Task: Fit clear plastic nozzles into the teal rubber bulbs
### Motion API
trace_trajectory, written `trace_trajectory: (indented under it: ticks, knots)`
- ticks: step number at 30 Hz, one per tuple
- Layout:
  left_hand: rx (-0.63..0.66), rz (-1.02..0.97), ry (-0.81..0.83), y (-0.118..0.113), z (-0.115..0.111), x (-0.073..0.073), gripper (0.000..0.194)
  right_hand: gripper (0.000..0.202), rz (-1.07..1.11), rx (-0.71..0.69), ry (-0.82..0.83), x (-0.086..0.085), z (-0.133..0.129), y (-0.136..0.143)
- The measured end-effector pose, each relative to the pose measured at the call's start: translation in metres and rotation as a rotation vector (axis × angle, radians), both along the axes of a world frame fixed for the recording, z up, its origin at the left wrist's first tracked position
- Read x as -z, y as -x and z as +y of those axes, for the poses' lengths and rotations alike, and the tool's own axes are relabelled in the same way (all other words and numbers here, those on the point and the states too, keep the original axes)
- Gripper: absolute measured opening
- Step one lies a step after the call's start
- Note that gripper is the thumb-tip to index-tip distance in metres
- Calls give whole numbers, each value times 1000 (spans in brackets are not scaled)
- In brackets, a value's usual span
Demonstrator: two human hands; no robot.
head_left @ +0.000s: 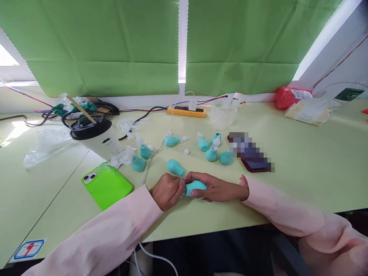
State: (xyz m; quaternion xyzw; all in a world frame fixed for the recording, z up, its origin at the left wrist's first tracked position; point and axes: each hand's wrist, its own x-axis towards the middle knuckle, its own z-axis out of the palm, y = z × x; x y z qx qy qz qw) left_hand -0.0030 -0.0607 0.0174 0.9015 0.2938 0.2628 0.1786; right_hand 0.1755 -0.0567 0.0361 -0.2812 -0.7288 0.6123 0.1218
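My right hand [212, 186] is wrapped round a teal bulb [196, 187] lying sideways above the table. My left hand [168, 191] is closed at the bulb's clear tip end, its fingers pinching there; the tip is mostly hidden. Just beyond my hands another teal bulb [174, 167] lies with its clear end toward my fingers. Farther back are a bulb lying on its side [171, 141], a standing bulb with a white tip [211, 154] among several others at the right, and two bulbs at the left, one of them [138, 163] beside crumpled tissue [123, 157].
A green phone [107, 186] and a lidded cup [99, 140] stand left. A dark red phone [254, 159] lies right. A white cable [148, 159] crosses the table [293, 180] near my left hand. Behind are an orange power strip [186, 111] and a plastic cup [222, 117].
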Motion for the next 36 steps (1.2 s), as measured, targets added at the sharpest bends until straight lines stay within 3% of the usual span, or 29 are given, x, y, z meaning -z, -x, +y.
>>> trace_trajectory:
  ticks: [3,10,14,17,21,24,27,31,33,35,36]
  knots:
    - [-20,-16,24,0,0,0,39,28,-14,10,30,1,0,0]
    - [-137,-224,131,4,-3,-3,43,24,25,169,-206,-4,-1,1]
    - [-289,-295,53,6,7,-9,37,27,79,226,-85,-2,1,-3]
    - [-412,-128,-58,4,27,-20,26,28,126,146,32,-3,2,-8]
    - [-451,265,-139,-6,63,-32,25,28,168,0,165,-4,3,-12]
    - [-463,428,-92,-22,83,-26,32,28,226,-57,218,-3,5,-12]
    - [-444,462,-57,-37,94,-15,28,28,292,-70,250,2,9,-12]
    - [-360,411,-6,-41,100,-11,19,28,336,14,249,9,11,-10]
    - [-338,360,2,-35,97,-15,29,27,319,118,226,11,10,-9]
    - [-341,197,99,-26,87,-22,40,29,278,225,196,10,8,-7]
    - [-348,24,223,-21,80,-26,42,30,256,266,178,9,7,-6]
